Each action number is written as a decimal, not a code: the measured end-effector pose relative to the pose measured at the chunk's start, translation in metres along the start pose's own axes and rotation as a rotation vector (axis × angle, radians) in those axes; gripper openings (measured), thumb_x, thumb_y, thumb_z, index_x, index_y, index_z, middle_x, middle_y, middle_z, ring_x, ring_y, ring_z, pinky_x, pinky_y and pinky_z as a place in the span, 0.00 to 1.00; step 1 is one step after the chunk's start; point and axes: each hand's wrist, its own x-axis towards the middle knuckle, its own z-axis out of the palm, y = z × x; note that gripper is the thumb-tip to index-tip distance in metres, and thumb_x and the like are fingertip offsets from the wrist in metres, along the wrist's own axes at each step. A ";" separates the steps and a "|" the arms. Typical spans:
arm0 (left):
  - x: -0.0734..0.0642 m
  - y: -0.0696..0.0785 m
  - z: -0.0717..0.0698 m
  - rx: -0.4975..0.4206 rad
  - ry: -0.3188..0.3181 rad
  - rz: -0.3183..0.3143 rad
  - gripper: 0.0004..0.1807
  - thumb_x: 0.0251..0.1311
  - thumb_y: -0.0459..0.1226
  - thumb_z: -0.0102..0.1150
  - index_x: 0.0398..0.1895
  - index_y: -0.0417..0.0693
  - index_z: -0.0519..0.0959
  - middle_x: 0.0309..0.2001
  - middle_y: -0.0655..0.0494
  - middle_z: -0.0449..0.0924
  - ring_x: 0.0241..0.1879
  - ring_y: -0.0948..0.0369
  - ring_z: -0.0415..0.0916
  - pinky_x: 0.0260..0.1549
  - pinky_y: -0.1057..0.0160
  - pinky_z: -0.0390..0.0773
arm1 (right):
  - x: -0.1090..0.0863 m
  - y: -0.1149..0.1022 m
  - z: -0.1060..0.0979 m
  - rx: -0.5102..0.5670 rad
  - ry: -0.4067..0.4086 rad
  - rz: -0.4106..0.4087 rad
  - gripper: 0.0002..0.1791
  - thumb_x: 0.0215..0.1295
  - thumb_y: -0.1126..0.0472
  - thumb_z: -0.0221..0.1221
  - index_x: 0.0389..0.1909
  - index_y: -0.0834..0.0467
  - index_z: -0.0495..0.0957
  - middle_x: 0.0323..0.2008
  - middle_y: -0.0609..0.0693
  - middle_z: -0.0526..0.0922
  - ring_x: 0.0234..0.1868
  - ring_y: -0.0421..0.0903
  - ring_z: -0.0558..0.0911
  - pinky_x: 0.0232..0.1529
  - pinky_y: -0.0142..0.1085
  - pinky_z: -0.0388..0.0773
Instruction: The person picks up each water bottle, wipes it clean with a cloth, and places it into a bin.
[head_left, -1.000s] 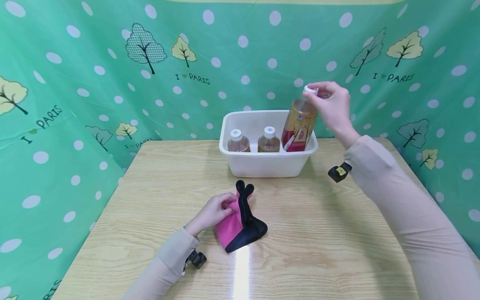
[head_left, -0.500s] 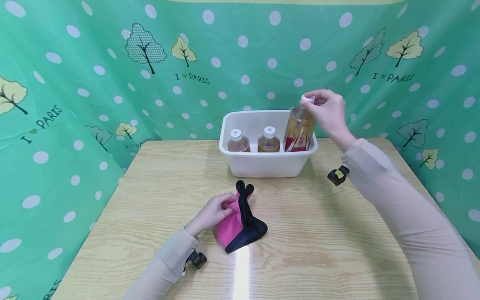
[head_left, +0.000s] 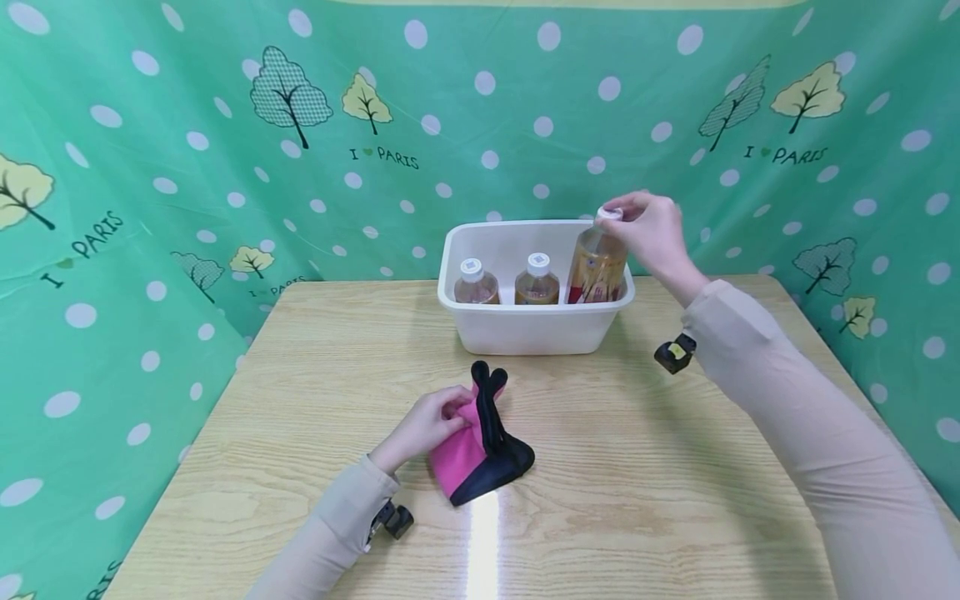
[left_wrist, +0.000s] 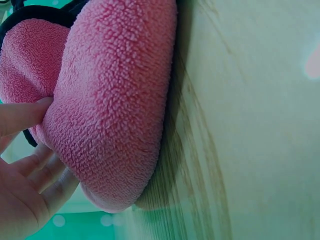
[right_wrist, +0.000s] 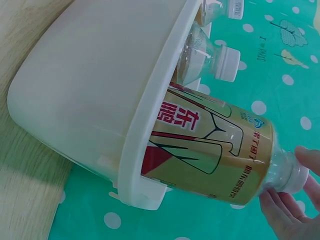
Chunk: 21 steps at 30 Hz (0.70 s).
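Note:
My right hand (head_left: 651, 233) pinches the white cap of a plastic drink bottle (head_left: 597, 267) with a gold and red label. The lower part of this bottle is inside the white tub (head_left: 536, 329), at its right end, hidden by the front wall. In the right wrist view the bottle (right_wrist: 215, 145) leans out past the rim, with thumb and fingers at its cap. My left hand (head_left: 427, 425) grips a fold of a pink, fleecy cloth piece with black trim (head_left: 465, 458) lying on the table. Pink pile (left_wrist: 115, 100) fills much of the left wrist view.
Two more capped bottles stand in the tub, one at the left (head_left: 477, 283) and one in the middle (head_left: 537, 283). The wooden table (head_left: 300, 358) ends at a green dotted curtain (head_left: 450, 108) behind and at the sides.
My right hand has moved down and slightly left, lowering the bottle deeper into the tub. The left hand and the pink cloth have stayed in place.

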 end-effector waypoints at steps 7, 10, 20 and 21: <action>0.000 0.000 0.000 0.000 0.000 0.008 0.13 0.47 0.23 0.53 0.38 0.41 0.76 0.36 0.50 0.79 0.28 0.61 0.73 0.30 0.69 0.75 | -0.001 0.003 0.002 -0.061 -0.064 0.017 0.19 0.55 0.57 0.58 0.46 0.63 0.75 0.42 0.60 0.77 0.41 0.49 0.75 0.36 0.32 0.75; -0.001 -0.001 0.001 -0.005 -0.001 0.011 0.13 0.47 0.23 0.53 0.38 0.41 0.76 0.36 0.50 0.79 0.28 0.61 0.74 0.30 0.69 0.75 | -0.001 0.005 0.003 -0.079 -0.089 0.013 0.18 0.55 0.58 0.58 0.45 0.64 0.75 0.41 0.61 0.77 0.40 0.50 0.74 0.35 0.33 0.73; -0.001 -0.001 0.001 0.006 0.006 0.001 0.15 0.45 0.22 0.53 0.38 0.40 0.75 0.36 0.49 0.79 0.29 0.60 0.74 0.31 0.69 0.76 | -0.001 0.010 0.005 -0.136 -0.178 0.005 0.18 0.54 0.56 0.59 0.43 0.63 0.76 0.42 0.63 0.76 0.41 0.54 0.73 0.34 0.40 0.72; -0.001 -0.001 0.001 0.003 0.005 0.001 0.15 0.46 0.22 0.53 0.38 0.40 0.75 0.37 0.48 0.79 0.29 0.60 0.74 0.31 0.69 0.76 | -0.002 0.010 0.006 -0.135 -0.184 0.009 0.18 0.54 0.56 0.59 0.43 0.63 0.76 0.42 0.63 0.76 0.41 0.54 0.73 0.34 0.40 0.72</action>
